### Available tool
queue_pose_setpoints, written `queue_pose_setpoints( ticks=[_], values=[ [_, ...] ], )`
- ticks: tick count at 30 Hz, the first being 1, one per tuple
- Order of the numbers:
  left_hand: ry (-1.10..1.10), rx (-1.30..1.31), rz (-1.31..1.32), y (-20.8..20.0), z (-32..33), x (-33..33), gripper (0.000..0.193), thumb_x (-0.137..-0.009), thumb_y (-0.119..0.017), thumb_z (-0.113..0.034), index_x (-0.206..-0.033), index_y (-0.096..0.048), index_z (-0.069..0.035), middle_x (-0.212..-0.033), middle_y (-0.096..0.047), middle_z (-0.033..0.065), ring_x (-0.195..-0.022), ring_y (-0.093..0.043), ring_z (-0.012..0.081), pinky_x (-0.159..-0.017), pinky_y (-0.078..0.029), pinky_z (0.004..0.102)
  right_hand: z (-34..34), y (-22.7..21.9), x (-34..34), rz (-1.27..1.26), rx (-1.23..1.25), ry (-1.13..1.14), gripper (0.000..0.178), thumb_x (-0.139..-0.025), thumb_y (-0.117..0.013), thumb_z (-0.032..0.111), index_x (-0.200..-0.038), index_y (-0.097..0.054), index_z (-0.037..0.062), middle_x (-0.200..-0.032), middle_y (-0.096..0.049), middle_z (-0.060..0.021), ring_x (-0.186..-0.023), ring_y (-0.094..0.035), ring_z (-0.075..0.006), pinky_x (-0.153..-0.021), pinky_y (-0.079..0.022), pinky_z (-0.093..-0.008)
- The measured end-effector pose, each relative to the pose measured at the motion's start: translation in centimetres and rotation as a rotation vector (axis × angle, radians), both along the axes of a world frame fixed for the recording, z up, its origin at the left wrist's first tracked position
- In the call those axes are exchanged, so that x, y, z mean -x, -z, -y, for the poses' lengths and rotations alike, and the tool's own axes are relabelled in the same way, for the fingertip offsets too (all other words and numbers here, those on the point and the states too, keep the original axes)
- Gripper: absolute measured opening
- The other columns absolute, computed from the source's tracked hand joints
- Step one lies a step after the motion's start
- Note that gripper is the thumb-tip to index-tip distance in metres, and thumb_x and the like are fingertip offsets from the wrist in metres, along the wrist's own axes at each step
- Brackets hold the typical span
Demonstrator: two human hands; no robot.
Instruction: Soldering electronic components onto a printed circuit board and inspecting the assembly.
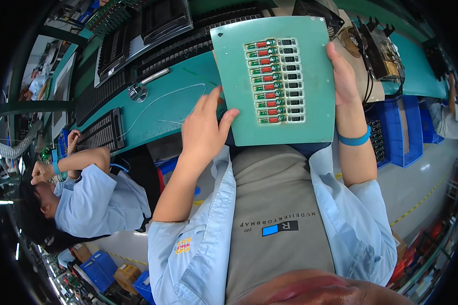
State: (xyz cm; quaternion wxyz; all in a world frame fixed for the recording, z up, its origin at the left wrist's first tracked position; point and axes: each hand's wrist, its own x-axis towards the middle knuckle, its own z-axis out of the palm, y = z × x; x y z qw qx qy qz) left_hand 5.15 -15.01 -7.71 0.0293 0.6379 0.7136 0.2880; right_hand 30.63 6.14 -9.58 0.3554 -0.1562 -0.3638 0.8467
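Black trays [164, 21] beyond the green panel [318, 76]

The panel [229, 129] is before me, between my left hand [202, 124] at its left edge and my right hand [343, 76] at its right; the small boards [275, 95] sit in it in a column. Beyond it stretches the table [180, 84], with a slotted tray [103, 133] to the left and a device [381, 48] at far right. A co-worker [102, 203] is on my left; bins [406, 129] are low on my right.
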Motion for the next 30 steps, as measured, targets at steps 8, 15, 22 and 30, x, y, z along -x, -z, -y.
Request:
queue_pose_setpoints(
  ticks=[8,15,22,30],
  values=[
    [-0.068,0.192,0.599,2.0,-2.2,1.5,0.044,-0.092,-0.069,-0.010,-0.133,-0.061,0.002,-0.067,-0.060,0.0092,-0.057,-0.059,0.0181,-0.058,-0.047,0.0345,-2.7,0.1,4.3,0.707,-0.618,0.371,0.037,-0.107,-0.051,0.021,-0.129,-0.061,-0.0071,-0.107,-0.073,-0.0199,-0.090,-0.073,-0.0262,-0.083,-0.057,-0.0346],
    [-0.071,0.181,0.440,2.0,-3.4,1.3,0.046,-0.093,-0.070,-0.011,-0.134,-0.058,0.005,-0.072,-0.062,0.0129,-0.061,-0.062,0.0231,-0.060,-0.048,0.0358,-4.5,1.8,7.3,1.258,-1.147,0.495,0.051,-0.101,-0.054,0.019,-0.143,-0.047,-0.0095,-0.116,-0.067,-0.0317,-0.105,-0.066,-0.0464,-0.092,-0.052,-0.0513],
    [-0.039,0.228,0.417,1.6,-4.0,2.0,0.045,-0.093,-0.071,-0.014,-0.130,-0.057,0.009,-0.072,-0.064,0.0151,-0.063,-0.064,0.0311,-0.062,-0.049,0.0395,-4.9,1.6,8.6,1.352,-1.141,0.443,0.054,-0.101,-0.055,0.018,-0.148,-0.045,-0.0042,-0.122,-0.064,-0.0312,-0.113,-0.063,-0.0458,-0.098,-0.050,-0.0464],
    [0.009,0.166,0.142,-1.6,-0.3,-0.1,0.083,-0.088,-0.075,-0.010,-0.156,-0.029,0.005,-0.097,-0.067,0.0137,-0.086,-0.068,0.0341,-0.071,-0.054,0.0433,3.8,-2.8,7.0,0.642,-1.423,0.529,0.040,-0.088,-0.067,0.003,-0.128,-0.063,0.0049,-0.117,-0.067,-0.0184,-0.108,-0.064,-0.0417,-0.092,-0.053,-0.0468]
  ],
)
